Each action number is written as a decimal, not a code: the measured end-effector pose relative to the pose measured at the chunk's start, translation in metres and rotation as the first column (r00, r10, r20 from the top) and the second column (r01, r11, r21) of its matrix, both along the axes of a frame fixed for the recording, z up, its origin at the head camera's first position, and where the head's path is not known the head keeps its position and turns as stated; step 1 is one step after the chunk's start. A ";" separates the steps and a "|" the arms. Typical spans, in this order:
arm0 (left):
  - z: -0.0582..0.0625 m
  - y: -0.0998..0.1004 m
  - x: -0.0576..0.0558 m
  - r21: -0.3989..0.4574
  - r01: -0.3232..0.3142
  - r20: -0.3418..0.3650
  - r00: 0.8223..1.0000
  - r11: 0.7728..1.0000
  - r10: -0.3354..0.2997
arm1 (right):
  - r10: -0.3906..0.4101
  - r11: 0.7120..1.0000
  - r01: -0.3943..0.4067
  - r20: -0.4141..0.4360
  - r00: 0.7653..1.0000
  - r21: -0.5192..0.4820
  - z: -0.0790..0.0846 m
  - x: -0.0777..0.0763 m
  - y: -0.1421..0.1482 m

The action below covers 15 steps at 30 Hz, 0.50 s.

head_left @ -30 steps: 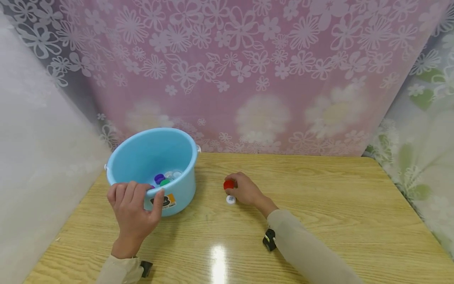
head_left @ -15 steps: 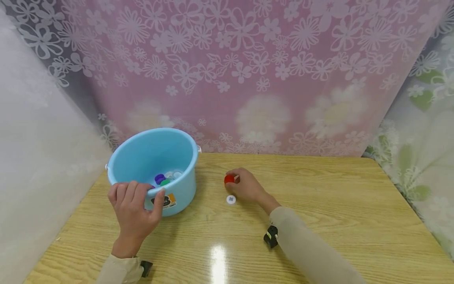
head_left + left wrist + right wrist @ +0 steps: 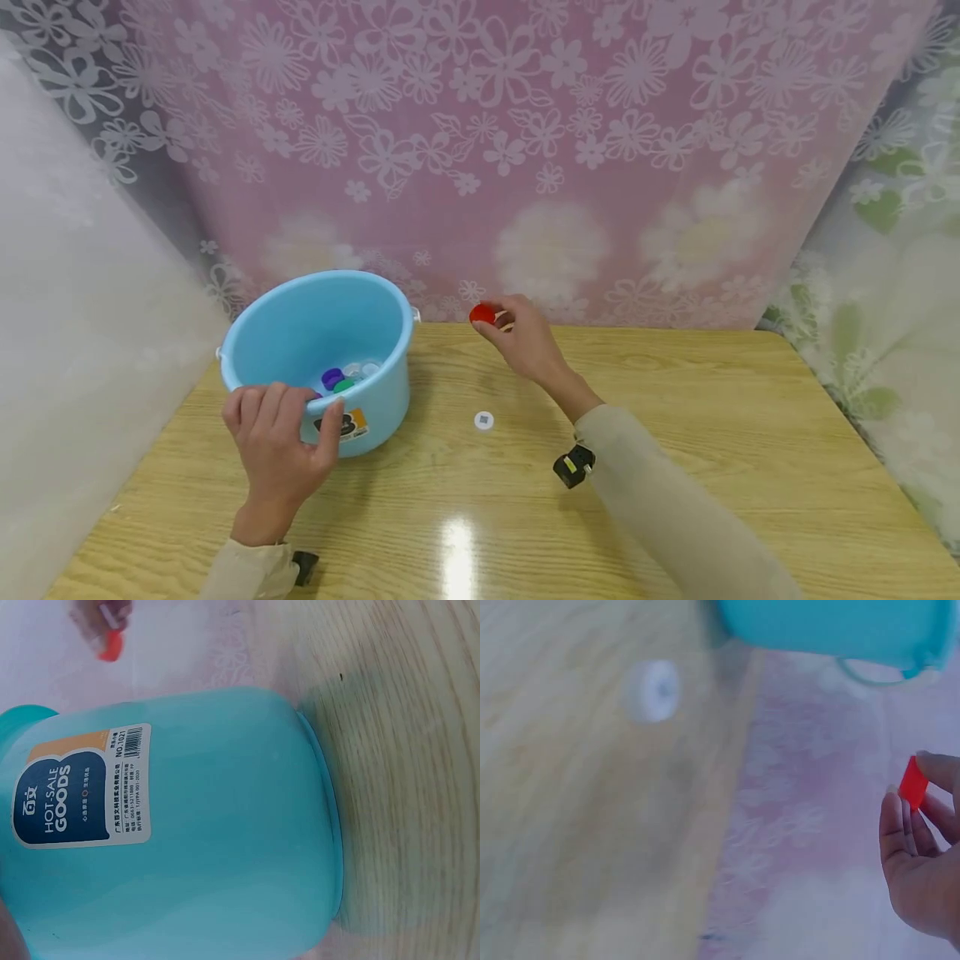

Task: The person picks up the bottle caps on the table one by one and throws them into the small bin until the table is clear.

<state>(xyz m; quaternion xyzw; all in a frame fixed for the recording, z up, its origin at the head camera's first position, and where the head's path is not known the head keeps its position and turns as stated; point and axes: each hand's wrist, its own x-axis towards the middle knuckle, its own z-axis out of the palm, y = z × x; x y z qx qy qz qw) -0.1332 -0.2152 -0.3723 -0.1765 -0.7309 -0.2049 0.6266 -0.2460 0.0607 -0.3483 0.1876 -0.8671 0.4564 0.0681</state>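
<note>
My left hand grips the near rim of a light blue bucket, fingers over the edge and thumb outside. Inside the bucket lie purple caps, a green cap and whitish caps; the hand hides part of them. Between thumb and fingertips my right hand pinches a red bottle cap, held above the table to the right of the bucket. The right wrist view shows this red cap edge-on. A white cap with a dark square code on top lies on the table below the right hand.
The bucket stands on a wood-grain table, towards its left side. A pink flowered curtain hangs along the table's back edge. Pale curtains flank it on both sides. A printed label shows on the bucket's wall.
My right hand has lifted the red cap off the table, up and away from the white cap. My left hand and the bucket have stayed in place.
</note>
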 end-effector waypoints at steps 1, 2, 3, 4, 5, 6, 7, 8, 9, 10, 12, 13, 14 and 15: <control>0.000 0.000 0.000 0.001 0.000 0.000 1.000 1.000 0.000 | -0.007 1.000 0.006 -0.023 1.000 -0.015 0.005 0.000 -0.002; 0.000 -0.001 0.000 0.002 0.000 0.000 1.000 1.000 0.000 | -0.014 0.999 0.013 -0.045 0.999 -0.032 0.009 0.000 -0.004; 0.001 -0.001 0.000 0.003 0.001 0.000 1.000 1.000 -0.001 | -0.018 0.999 0.015 -0.067 0.998 -0.048 0.014 0.000 -0.006; 0.001 -0.001 0.000 0.003 0.002 0.001 1.000 1.000 -0.002 | -0.022 0.998 0.017 -0.084 0.996 -0.061 0.018 0.000 -0.008; 0.001 -0.001 0.000 0.003 0.003 0.002 1.000 1.000 -0.003 | -0.023 0.997 0.016 -0.101 0.995 -0.075 0.022 0.001 -0.010; 0.001 -0.001 0.000 0.003 0.004 0.003 1.000 1.000 -0.004 | -0.025 0.996 0.016 -0.114 0.993 -0.085 0.026 0.001 -0.012; 0.001 0.000 0.000 0.003 0.005 0.004 1.000 1.000 -0.005 | -0.024 0.995 0.012 -0.123 0.992 -0.098 0.030 0.002 -0.013; 0.001 0.000 0.000 0.003 0.006 0.003 1.000 1.000 -0.006 | -0.023 0.994 0.008 -0.134 0.991 -0.113 0.034 0.002 -0.014; 0.001 0.000 0.000 0.003 0.006 0.004 1.000 1.000 -0.006 | -0.020 0.991 0.001 -0.144 0.989 -0.130 0.038 0.003 -0.016; 0.001 0.000 0.000 0.004 0.006 0.004 1.000 1.000 -0.006 | -0.016 0.989 -0.007 -0.156 0.988 -0.144 0.042 0.003 -0.017; 0.001 0.000 0.000 0.004 0.006 0.006 1.000 1.000 -0.006 | 0.001 0.985 -0.030 -0.170 0.985 -0.169 0.049 0.005 -0.019; 0.000 0.000 0.000 0.004 0.005 0.007 1.000 1.000 -0.005 | 0.015 0.983 -0.048 -0.178 0.984 -0.180 0.052 0.004 -0.019; 0.000 0.000 0.000 0.004 0.005 0.007 1.000 1.000 -0.005 | 0.029 0.980 -0.065 -0.183 0.983 -0.189 0.055 0.004 -0.020; 0.000 0.000 0.000 0.004 0.004 0.007 1.000 1.000 -0.005 | 0.045 0.977 -0.081 -0.184 0.982 -0.197 0.058 0.004 -0.021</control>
